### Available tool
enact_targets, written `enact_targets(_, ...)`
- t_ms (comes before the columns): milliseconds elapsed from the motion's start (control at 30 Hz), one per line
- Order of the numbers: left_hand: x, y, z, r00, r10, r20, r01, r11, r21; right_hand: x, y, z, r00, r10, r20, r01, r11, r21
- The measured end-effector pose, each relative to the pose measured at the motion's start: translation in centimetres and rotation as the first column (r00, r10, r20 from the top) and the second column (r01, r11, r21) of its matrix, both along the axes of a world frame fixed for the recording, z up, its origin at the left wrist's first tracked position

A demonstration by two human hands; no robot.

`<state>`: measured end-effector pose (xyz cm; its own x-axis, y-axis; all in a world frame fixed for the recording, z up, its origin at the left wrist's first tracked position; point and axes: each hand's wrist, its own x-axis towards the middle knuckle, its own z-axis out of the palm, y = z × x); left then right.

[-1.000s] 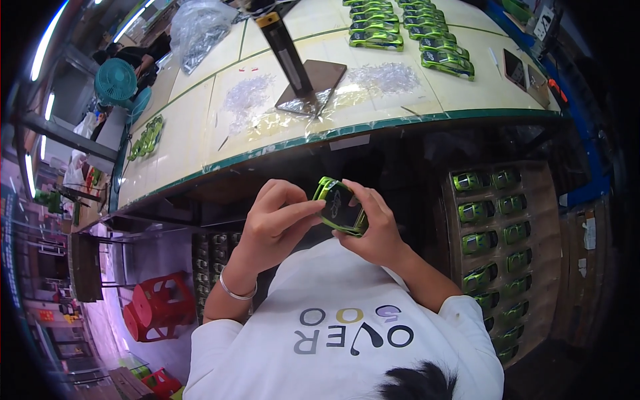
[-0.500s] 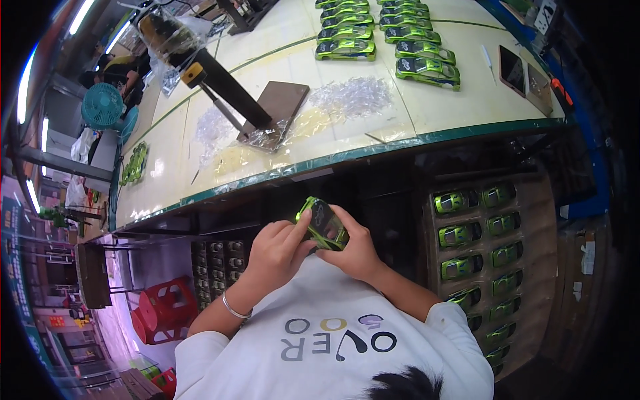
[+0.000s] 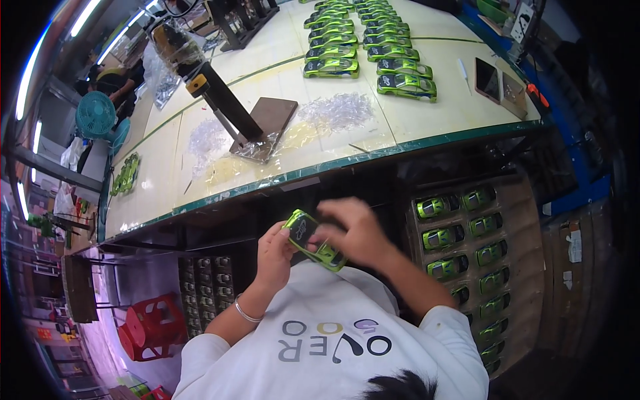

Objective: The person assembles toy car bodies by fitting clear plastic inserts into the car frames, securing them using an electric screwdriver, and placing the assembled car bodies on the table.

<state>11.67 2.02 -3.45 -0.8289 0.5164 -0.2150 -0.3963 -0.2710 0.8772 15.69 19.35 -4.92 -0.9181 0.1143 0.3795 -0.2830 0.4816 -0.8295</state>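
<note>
My left hand (image 3: 272, 257) grips a green toy car body (image 3: 301, 228) with a dark hood and white marking, tilted in front of my shirt. Over the car's right side is my right hand (image 3: 360, 232), blurred by motion. Its thumb and fingers are spread apart, the thumb close to the car's windows; whether it touches them is unclear. Nothing shows between those fingers. On the table, several similar green toy cars (image 3: 405, 85) stand in two rows at the far side.
A dark press-like stand (image 3: 230, 103) rises from the table (image 3: 267, 80), beside clear plastic scraps (image 3: 337, 110). Trays of green cars (image 3: 445, 267) lie low at right; another tray (image 3: 207, 283) is at left. A red stool (image 3: 150, 327), phone (image 3: 487, 80) and fan (image 3: 95, 115) are also around.
My right hand has come off the car and lifted slightly to the right, its fingers spreading. The left hand keeps the car, now lower and more exposed. The whole view has shifted a little.
</note>
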Motion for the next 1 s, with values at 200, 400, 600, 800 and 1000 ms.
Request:
enact_targets(200,1.3,-2.0,-0.6,0.998,-0.058,-0.033,0.056,0.996,-0.074,-8.4,7.3,0.2,0.874,-0.393,-0.286,0.461,0.858,0.229)
enact_targets(400,1.8,-4.8,0.0,0.998,-0.031,-0.061,0.024,0.995,-0.101,-11.7,7.9,-0.8,0.927,-0.364,-0.094,0.373,0.865,0.334)
enact_targets(600,2.3,-6.2,0.9,0.992,0.067,-0.106,-0.076,0.993,-0.087,-11.8,7.0,-1.0,0.865,-0.445,-0.232,0.493,0.839,0.228)
enact_targets(800,2.6,-6.3,1.4,0.989,0.077,-0.123,-0.085,0.995,-0.058,-11.6,7.3,-0.6,0.894,-0.441,-0.082,0.444,0.896,0.016)
enact_targets(1000,1.2,-6.7,1.0,0.991,0.087,-0.100,-0.092,0.995,-0.045,-11.6,8.5,-1.1,0.881,-0.436,-0.185,0.434,0.899,-0.053)
